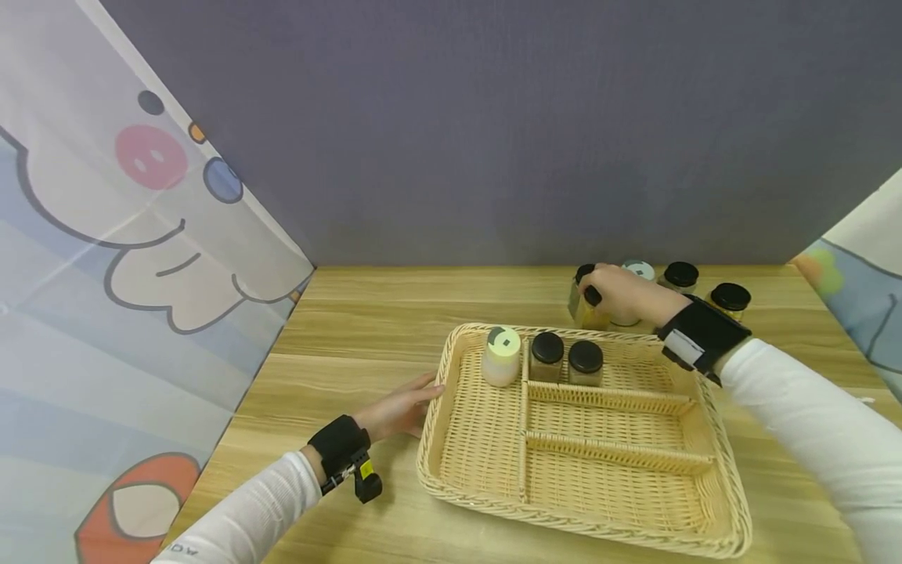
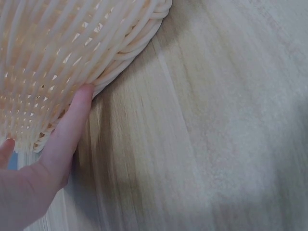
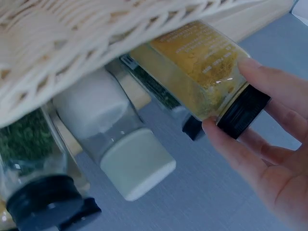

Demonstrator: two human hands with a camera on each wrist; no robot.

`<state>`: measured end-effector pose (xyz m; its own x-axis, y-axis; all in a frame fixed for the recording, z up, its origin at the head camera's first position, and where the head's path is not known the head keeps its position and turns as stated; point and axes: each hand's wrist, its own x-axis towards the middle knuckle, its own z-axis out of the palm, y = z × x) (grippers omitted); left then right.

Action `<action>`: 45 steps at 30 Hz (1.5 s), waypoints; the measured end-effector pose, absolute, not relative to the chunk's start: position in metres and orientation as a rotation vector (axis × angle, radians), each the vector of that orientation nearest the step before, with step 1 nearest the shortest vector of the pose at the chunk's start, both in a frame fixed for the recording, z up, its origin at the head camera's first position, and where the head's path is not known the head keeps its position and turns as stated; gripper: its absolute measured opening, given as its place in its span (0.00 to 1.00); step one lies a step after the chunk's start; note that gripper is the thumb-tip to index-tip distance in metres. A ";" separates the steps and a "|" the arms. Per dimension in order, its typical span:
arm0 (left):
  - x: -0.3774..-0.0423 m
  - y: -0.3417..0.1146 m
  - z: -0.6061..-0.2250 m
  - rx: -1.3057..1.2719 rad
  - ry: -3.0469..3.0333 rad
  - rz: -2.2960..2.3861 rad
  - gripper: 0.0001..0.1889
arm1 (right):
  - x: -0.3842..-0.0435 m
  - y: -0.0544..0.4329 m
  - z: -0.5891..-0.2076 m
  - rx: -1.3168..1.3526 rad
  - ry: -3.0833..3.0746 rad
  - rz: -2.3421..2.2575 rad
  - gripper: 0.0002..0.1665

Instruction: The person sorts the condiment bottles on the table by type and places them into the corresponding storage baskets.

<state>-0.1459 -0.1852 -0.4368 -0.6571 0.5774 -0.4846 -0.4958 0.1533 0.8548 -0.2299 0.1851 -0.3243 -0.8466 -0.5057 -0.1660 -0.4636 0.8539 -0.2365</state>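
3 jars [image 1: 546,360] stand inside the wicker basket [image 1: 485,439] toward 11 o'clock in the head view, the yellow jar [image 1: 590,316] just outside its rim at 12, the left hand [image 1: 398,411] between 9 and 10. Left wrist view: straight fingers touch the basket's side, useful for steadying it. Right wrist view: the right hand [image 3: 281,175] pinches the yellow jar near its black lid [image 3: 244,111]; clearing the rim calls for a high, level lift.

Grey wall [image 1: 486,133], curtain [image 1: 127,266] (cartoon-printed), woodgrain tabletop [image 1: 352,329]

the basket [image 1: 482,446] stands on the table [image 1: 338,329], three jars [image 1: 546,360] at its far end. behind it, to the right, stand more jars [image 1: 680,275] before the wall [image 1: 493,157].
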 end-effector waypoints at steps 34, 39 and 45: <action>-0.151 -0.186 -0.440 0.082 1.619 1.632 0.33 | -0.230 0.176 -0.277 -0.861 2.845 -0.292 0.20; -0.152 -0.186 -0.440 0.087 1.623 1.628 0.33 | -0.229 0.173 -0.271 -0.864 2.843 -0.280 0.20; -0.153 -0.186 -0.439 0.094 1.627 1.627 0.33 | -0.229 0.171 -0.265 -0.852 2.832 -0.281 0.19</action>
